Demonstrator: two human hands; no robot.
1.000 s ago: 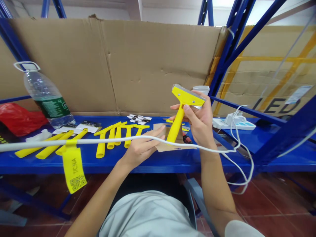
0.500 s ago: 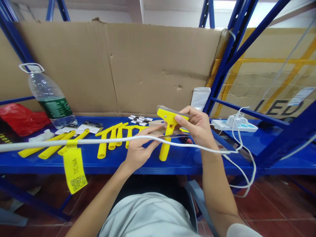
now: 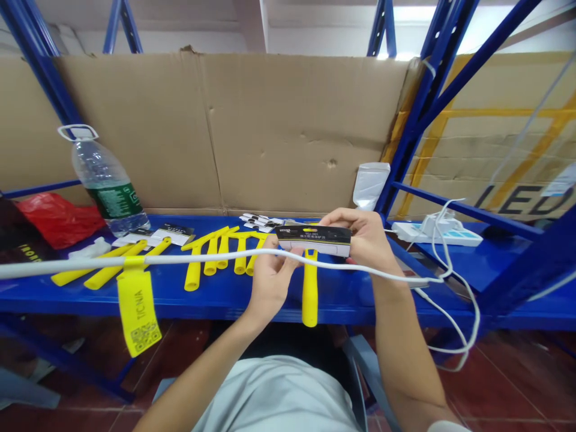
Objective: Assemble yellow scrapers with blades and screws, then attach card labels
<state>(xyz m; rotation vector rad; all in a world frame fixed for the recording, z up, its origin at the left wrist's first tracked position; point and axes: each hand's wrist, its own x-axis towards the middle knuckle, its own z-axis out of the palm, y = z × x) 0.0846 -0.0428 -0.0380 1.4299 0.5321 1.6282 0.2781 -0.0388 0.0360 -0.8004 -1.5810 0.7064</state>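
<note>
Has brought one black-and-white printed card [image 3: 314, 240] across the head, bare a second ago, of one yellow plastic scraper [image 3: 310, 300], its handle towards 6 o'clock; seems to pair the two. Pinches the card's 9 o'clock end with the left hand [image 3: 270, 279], closes the right hand [image 3: 371, 243], fingers partly hidden, on its 3 o'clock end. Can count, at 9 o'clock, five yellow T-shaped scrapers [image 3: 193, 276]; farther, three yellow tubular handles [image 3: 105, 277]; towards 10, one clear plastic bottle [image 3: 101, 170].

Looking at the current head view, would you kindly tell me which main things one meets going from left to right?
Clear plastic bottle with a green label, yellow T-shaped scrapers, left hand, black-and-white printed card, right hand, white power strip.
</note>
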